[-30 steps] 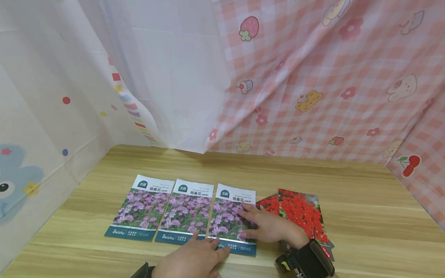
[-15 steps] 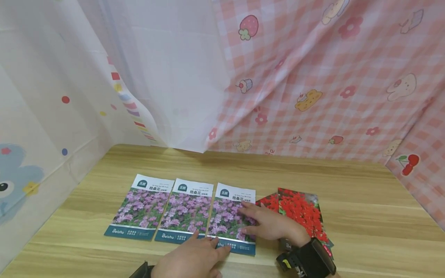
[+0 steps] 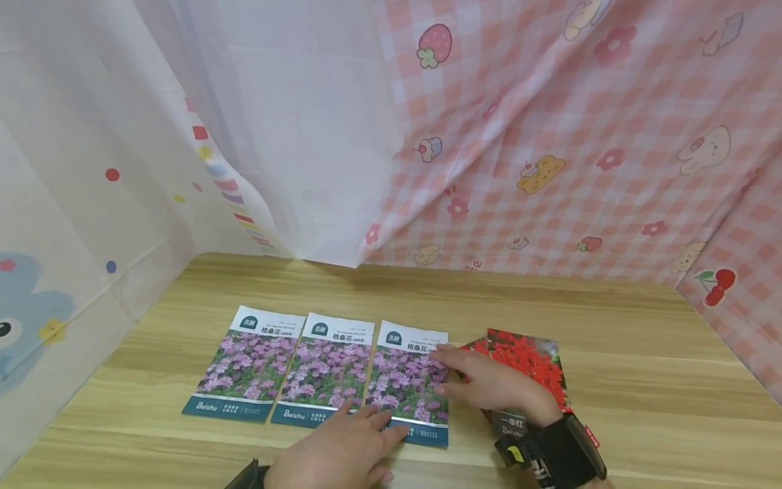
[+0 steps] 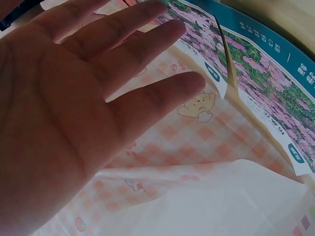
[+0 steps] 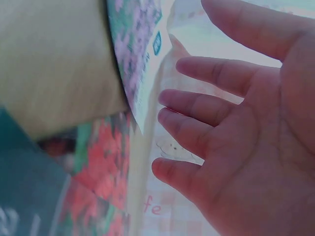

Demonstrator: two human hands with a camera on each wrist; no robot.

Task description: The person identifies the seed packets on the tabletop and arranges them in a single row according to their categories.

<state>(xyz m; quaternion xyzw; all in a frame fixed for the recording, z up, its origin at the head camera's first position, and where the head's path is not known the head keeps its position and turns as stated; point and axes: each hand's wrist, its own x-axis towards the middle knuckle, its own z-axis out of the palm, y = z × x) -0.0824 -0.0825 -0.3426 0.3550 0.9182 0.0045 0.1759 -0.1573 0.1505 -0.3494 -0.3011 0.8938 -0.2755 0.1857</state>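
Note:
Three seed packets with pale purple flowers lie side by side on the wooden table: a left packet (image 3: 244, 367), a middle packet (image 3: 326, 370) and a right packet (image 3: 406, 384). My left hand (image 3: 336, 445) has its fingers spread over the lower edges of the middle and right ones. In the left wrist view, its palm and straight fingers (image 4: 147, 103) hold nothing. Over the right packet's right edge reaches my right hand (image 3: 501, 387), fingers extended, also grasping nothing in the right wrist view. Beneath that hand and wrist lie overlapping red-flower packets (image 3: 531, 353), partly hidden.
The wood-grain table (image 3: 641, 367) extends behind and to both sides of the packets. A pink checked cloth (image 3: 550, 224) hangs along the back and right. White cloth (image 3: 311, 149) covers the left and back left. Both wrists wear black straps, such as the right wristband (image 3: 568, 451).
My right hand has shifted rightward, from over the right purple packet to its right edge and the red-flower packets. My left hand and the purple packets stay nearly still.

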